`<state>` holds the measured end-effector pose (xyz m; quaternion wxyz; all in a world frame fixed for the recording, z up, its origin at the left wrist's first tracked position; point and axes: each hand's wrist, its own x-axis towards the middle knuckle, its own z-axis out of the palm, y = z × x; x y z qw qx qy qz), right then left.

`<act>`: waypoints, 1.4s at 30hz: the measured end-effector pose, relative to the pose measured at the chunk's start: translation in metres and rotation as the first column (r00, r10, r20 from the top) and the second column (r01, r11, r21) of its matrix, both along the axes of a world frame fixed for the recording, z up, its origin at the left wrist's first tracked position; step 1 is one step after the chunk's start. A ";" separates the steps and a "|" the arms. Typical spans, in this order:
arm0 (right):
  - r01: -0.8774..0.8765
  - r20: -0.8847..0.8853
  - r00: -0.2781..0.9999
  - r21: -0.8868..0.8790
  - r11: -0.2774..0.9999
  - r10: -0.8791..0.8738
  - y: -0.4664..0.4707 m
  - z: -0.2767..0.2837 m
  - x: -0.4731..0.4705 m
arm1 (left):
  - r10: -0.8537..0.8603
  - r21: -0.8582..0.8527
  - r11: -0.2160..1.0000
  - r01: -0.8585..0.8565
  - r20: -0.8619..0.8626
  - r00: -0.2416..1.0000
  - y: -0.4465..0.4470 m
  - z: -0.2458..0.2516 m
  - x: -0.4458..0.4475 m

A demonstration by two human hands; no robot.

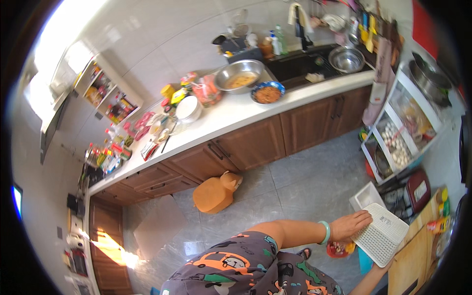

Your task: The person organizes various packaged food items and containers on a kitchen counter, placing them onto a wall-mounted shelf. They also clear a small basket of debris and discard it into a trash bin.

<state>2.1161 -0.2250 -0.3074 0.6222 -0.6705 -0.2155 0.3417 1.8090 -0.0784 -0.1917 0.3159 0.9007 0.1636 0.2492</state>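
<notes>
My left hand (351,225), with a pale green bangle on its wrist, holds the upper left edge of a white perforated plastic basket (383,232) at the lower right. The basket is tilted and bears a small printed label. At its lower edge is my right hand (383,266), mostly hidden behind it, with the forearm showing below. Behind the basket stand a white open bin (367,195), a red container (337,250) with mixed scraps and a light blue container (364,260).
A wooden board (409,261) lies at the lower right. An orange animal-shaped stool (213,194) stands on the grey floor. Across the room, the white counter (236,112) carries a steel basin (239,79) and a blue bowl (268,92). A shelved rack (396,140) holds eggs.
</notes>
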 end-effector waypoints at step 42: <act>-0.951 0.891 -0.129 0.014 -0.310 0.435 0.328 0.253 -0.818 | 0.986 -0.969 0.164 0.187 0.165 -0.011 -0.017 0.051 -0.639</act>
